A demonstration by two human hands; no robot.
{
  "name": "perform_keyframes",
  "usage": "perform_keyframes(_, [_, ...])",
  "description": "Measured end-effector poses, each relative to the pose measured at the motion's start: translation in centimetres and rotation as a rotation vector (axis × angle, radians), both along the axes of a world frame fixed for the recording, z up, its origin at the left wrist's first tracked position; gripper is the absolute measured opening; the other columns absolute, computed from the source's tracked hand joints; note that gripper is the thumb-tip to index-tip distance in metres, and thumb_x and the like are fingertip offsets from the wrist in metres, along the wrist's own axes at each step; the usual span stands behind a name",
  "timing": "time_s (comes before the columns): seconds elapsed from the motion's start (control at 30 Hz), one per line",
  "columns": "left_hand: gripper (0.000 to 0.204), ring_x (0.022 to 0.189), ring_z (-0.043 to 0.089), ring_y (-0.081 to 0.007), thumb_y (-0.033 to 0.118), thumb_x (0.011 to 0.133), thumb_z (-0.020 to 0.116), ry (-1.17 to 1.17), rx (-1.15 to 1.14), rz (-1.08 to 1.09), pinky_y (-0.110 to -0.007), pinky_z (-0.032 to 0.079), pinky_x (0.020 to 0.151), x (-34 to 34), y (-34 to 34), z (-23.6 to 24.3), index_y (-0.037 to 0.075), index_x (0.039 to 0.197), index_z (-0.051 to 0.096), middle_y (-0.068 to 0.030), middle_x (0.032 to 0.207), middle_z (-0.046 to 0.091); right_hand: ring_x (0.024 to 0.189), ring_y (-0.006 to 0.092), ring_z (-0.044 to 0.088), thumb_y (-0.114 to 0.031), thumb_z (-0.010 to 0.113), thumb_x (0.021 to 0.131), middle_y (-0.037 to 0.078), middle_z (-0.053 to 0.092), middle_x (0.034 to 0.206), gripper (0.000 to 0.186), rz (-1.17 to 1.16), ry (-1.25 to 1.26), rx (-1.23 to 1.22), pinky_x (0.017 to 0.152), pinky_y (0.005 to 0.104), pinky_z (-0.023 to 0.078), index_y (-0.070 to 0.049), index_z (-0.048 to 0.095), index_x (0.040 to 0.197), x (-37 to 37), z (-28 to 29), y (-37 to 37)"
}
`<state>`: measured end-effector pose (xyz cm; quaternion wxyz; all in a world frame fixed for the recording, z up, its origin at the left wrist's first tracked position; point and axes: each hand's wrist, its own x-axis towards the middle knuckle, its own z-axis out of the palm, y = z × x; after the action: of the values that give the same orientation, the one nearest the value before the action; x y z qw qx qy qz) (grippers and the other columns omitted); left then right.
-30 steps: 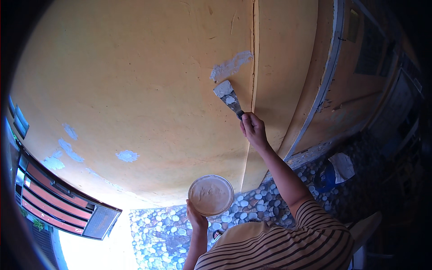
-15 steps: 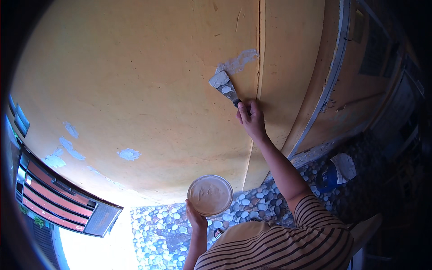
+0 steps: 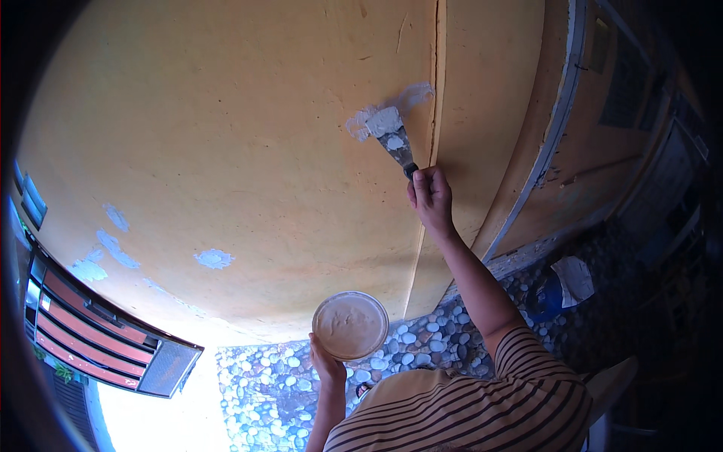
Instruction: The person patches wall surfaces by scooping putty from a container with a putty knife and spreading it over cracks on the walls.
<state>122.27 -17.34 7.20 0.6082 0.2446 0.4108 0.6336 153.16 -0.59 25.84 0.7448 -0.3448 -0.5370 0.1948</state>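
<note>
the right hand [image 3: 431,194] is gripping a putty knife [image 3: 396,143], fingers pressing together around its handle [image 3: 410,170]. the knife's broad end is overlapping a pale patch [image 3: 361,123] on the yellow wall [image 3: 263,151], left of a vertical seam [image 3: 436,83]. the left hand [image 3: 328,363] is clasping the edge of a round container [image 3: 386,331], which is holding pale paste [image 3: 349,324] below the knife.
</note>
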Motion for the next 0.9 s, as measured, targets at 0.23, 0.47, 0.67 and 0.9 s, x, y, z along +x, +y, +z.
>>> perform_keyframes(0.23, [0.059,0.114,0.062,-0.0223,0.047,0.107,0.036,0.039,0.015,-0.035,-0.035,0.050,0.096,0.1,0.5,0.3,-0.003,0.132,0.053,-0.0158,0.127,0.061,0.054,0.0046,0.049,-0.024,0.059,0.103,-0.002,0.054,0.063,0.026,-0.161,-0.134,0.018,0.050,0.0239,0.039,-0.006,0.049,0.088,-0.2,0.1,2.0])
perform_keyframes(0.47, [0.059,0.115,0.061,-0.0236,0.048,0.107,0.037,0.069,-0.009,-0.059,-0.037,0.050,0.098,0.8,0.4,0.6,-0.003,0.134,0.052,-0.0156,0.127,0.060,0.055,0.0058,0.051,-0.024,0.061,0.103,0.000,0.055,0.063,0.027,-0.058,-0.016,0.019,0.051,0.0257,0.041,-0.005,0.049,0.088,-0.6,0.0,0.7])
perform_keyframes(0.67, [0.059,0.115,0.062,-0.0239,0.048,0.107,0.037,-0.022,-0.043,-0.011,-0.037,0.050,0.098,0.7,0.7,-0.1,-0.003,0.134,0.051,-0.0161,0.128,0.060,0.055,0.0066,0.052,-0.024,0.060,0.103,0.001,0.057,0.063,0.026,-0.228,-0.174,0.003,0.051,0.0259,0.042,-0.004,0.050,0.089,0.1,-1.0,1.0])
perform_keyframes(0.9, [0.059,0.114,0.062,-0.0234,0.048,0.107,0.037,-0.045,-0.009,-0.034,-0.036,0.050,0.098,0.6,0.6,-0.2,-0.003,0.133,0.052,-0.0158,0.127,0.060,0.055,0.0074,0.053,-0.022,0.061,0.103,0.001,0.057,0.062,0.025,-0.304,-0.238,-0.013,0.052,0.0261,0.042,-0.004,0.050,0.089,0.3,-1.3,-0.3])
